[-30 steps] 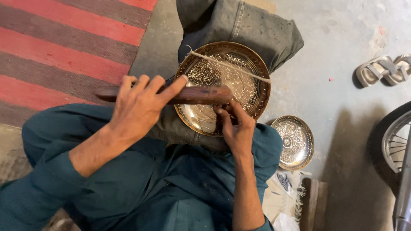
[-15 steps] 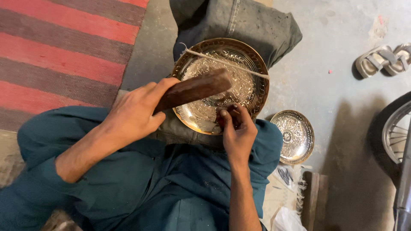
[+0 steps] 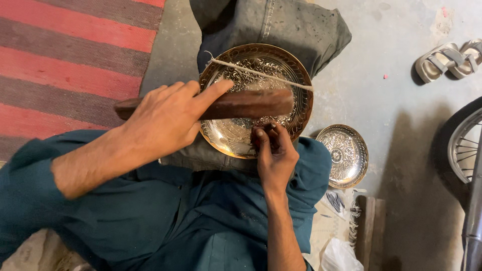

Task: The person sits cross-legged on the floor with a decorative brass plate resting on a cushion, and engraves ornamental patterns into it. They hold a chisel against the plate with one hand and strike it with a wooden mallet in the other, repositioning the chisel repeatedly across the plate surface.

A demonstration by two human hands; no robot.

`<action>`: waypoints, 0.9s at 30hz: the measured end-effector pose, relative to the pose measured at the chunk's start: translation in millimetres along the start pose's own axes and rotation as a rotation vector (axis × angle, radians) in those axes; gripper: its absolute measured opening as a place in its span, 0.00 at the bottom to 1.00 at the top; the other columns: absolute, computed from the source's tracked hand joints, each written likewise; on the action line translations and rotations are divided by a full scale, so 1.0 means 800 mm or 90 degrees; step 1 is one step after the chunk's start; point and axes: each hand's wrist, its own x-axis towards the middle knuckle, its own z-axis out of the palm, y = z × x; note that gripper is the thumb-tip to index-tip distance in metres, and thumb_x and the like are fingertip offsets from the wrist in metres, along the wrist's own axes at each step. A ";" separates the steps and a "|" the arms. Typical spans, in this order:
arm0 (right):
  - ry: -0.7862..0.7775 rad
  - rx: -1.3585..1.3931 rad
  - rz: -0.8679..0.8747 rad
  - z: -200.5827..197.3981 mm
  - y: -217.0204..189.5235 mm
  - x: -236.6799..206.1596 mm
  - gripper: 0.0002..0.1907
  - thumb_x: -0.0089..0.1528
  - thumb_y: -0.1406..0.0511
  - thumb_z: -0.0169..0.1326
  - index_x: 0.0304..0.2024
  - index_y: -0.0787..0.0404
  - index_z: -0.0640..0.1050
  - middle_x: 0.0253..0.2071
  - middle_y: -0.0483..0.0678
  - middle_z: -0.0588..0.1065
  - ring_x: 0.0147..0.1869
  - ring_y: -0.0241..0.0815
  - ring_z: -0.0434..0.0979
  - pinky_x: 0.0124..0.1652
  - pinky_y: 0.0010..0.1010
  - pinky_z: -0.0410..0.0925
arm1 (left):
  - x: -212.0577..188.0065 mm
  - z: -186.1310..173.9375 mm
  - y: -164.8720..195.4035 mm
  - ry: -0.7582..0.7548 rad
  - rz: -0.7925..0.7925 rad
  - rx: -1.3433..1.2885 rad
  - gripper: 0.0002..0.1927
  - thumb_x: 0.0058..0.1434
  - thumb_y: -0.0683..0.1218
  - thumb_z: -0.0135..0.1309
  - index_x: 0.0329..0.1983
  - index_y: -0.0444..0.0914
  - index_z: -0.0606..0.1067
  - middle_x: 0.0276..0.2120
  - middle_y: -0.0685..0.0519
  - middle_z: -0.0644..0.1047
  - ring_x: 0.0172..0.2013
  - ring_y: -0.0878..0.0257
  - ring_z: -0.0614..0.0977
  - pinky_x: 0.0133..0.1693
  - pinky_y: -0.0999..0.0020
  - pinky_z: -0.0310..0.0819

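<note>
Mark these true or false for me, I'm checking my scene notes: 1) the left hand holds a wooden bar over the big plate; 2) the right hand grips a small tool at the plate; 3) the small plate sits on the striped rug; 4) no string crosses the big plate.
1) True: the left hand holds the wooden bar over the big engraved plate.
2) True: the right hand pinches a small tool there.
3) False: the small plate lies on the concrete floor.
4) False: a string crosses it.

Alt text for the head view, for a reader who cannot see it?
The left hand holds a brown wooden block over a large engraved brass plate, while the right hand pinches a small tool against it. A smaller engraved plate lies on the floor.
</note>
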 end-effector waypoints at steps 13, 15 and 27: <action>0.026 -0.038 -0.035 0.002 0.006 0.001 0.13 0.66 0.70 0.60 0.53 0.69 0.77 0.39 0.49 0.82 0.43 0.30 0.80 0.43 0.22 0.73 | 0.014 -0.002 -0.006 0.018 0.093 0.342 0.29 0.59 0.43 0.56 0.65 0.50 0.70 0.34 0.47 0.77 0.35 0.55 0.81 0.36 0.56 0.71; 0.054 -0.073 0.008 0.004 0.006 0.000 0.14 0.66 0.70 0.59 0.53 0.68 0.78 0.36 0.49 0.82 0.40 0.30 0.79 0.39 0.23 0.73 | 0.009 -0.003 -0.012 0.051 0.088 0.269 0.33 0.57 0.39 0.55 0.68 0.47 0.69 0.37 0.46 0.77 0.37 0.52 0.81 0.36 0.55 0.73; 0.060 -0.072 -0.018 0.006 0.003 -0.003 0.13 0.65 0.70 0.61 0.52 0.67 0.78 0.38 0.50 0.83 0.41 0.32 0.82 0.41 0.23 0.75 | 0.005 -0.002 -0.002 0.003 0.009 -0.058 0.40 0.53 0.38 0.57 0.72 0.44 0.63 0.34 0.43 0.76 0.35 0.44 0.80 0.37 0.48 0.74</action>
